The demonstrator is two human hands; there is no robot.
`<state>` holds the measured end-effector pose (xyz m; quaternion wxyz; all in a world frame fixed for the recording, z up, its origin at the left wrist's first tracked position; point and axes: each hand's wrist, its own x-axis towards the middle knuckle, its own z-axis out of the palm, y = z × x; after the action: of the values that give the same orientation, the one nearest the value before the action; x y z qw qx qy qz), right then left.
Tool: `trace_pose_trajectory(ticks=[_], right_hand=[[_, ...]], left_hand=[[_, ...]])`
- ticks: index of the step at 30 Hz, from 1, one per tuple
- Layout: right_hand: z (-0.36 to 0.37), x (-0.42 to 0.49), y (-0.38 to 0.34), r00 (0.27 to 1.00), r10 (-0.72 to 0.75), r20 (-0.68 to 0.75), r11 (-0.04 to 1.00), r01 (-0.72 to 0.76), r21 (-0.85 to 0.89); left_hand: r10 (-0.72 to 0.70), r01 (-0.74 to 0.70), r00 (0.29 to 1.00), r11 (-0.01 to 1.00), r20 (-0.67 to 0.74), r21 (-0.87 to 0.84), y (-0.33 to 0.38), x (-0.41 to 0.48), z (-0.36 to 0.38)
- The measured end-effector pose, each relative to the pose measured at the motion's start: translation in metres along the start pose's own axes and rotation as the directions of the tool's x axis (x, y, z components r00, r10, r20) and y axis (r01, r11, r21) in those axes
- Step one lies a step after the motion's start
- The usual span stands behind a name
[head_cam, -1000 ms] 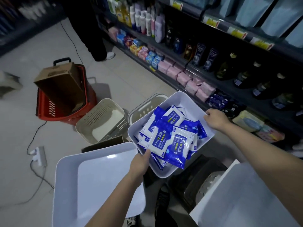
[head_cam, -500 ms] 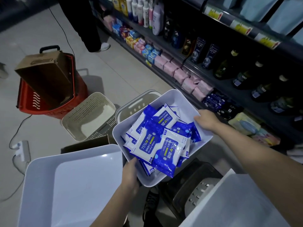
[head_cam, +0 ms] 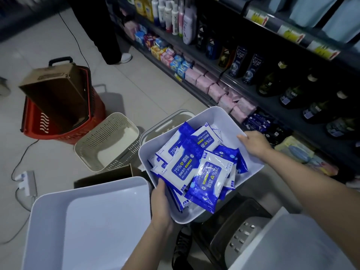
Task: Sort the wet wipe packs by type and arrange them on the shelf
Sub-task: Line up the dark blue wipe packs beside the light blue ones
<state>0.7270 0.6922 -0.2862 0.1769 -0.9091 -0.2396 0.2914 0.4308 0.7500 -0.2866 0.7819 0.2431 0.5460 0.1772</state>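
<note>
A white plastic bin (head_cam: 212, 118) is held up in front of the shelf, tilted toward me. Several blue-and-white alcohol wet wipe packs (head_cam: 185, 168) lie heaped in it. My left hand (head_cam: 161, 203) grips the bin's near rim, its thumb inside against the packs. My right hand (head_cam: 253, 143) grips the far right rim. The dark shelf (head_cam: 272, 106) runs along the right, stocked with pink packs (head_cam: 216, 91), blue packs and bottles.
An empty white bin (head_cam: 93, 221) sits at lower left and another white bin (head_cam: 292, 242) at lower right. A beige perforated basket (head_cam: 109, 141), a red shopping basket (head_cam: 58, 123) with a cardboard box (head_cam: 52, 88), and a power strip (head_cam: 26, 181) are on the floor. A person's legs (head_cam: 109, 36) stand farther down the aisle.
The view has shifted slightly and the bin with the packs stays in both hands; my left hand sits a little lower along its near rim.
</note>
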Motion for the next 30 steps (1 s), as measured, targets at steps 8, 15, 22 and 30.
trace_pose_trajectory(ticks=[8,15,22,30], right_hand=[[-0.061,-0.046,-0.020,0.997,0.040,-0.069,0.994,-0.033,0.105],[-0.106,-0.109,-0.063,0.985,-0.024,-0.171,0.996,0.037,0.077],[-0.130,-0.192,-0.096,0.945,0.011,-0.327,0.991,0.033,0.127],[-0.137,-0.336,-0.093,0.855,0.134,-0.501,0.986,-0.061,0.158]], left_hand=[[0.130,-0.153,0.982,0.974,0.137,0.169,0.051,-0.025,0.015],[0.118,-0.157,0.967,0.974,0.225,0.164,0.113,-0.061,0.003],[0.147,-0.248,0.903,0.946,0.404,0.210,0.173,-0.117,-0.009],[0.070,-0.303,0.792,0.908,0.607,0.290,0.183,-0.200,-0.035]])
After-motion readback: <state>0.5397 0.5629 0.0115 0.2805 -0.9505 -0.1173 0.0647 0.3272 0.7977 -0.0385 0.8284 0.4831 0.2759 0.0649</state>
